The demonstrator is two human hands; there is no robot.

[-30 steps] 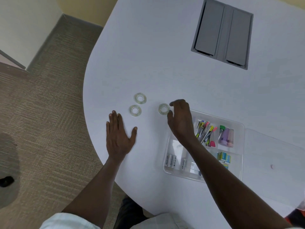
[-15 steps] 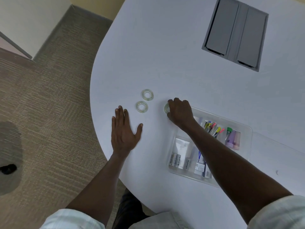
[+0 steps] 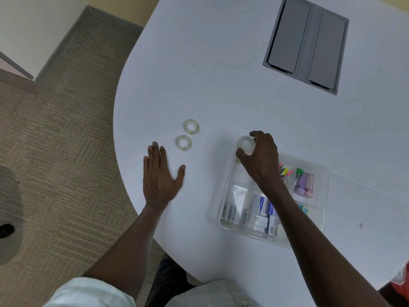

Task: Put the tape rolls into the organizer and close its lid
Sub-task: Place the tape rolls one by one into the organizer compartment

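Observation:
My right hand (image 3: 260, 158) grips a clear tape roll (image 3: 245, 145) between thumb and fingers, lifted just over the far left corner of the clear plastic organizer (image 3: 322, 173). Two more clear tape rolls lie flat on the white table: one (image 3: 191, 126) farther away, one (image 3: 184, 142) nearer, just beyond my left fingertips. My left hand (image 3: 159, 177) rests flat on the table with its fingers spread, holding nothing. The organizer's compartments hold batteries (image 3: 228, 212), small boxes, markers and a purple item. Its clear lid (image 3: 365, 202) lies open flat to the right.
A grey hatch (image 3: 306, 44) is set into the table at the far right. The table's curved edge (image 3: 117, 151) runs just left of my left hand, with carpet below. A dark shoe (image 3: 6, 230) shows at the left edge.
My right hand closed on the third tape roll, lifted it off the table and carried it right, toward the organizer's corner. My left hand stayed flat in place.

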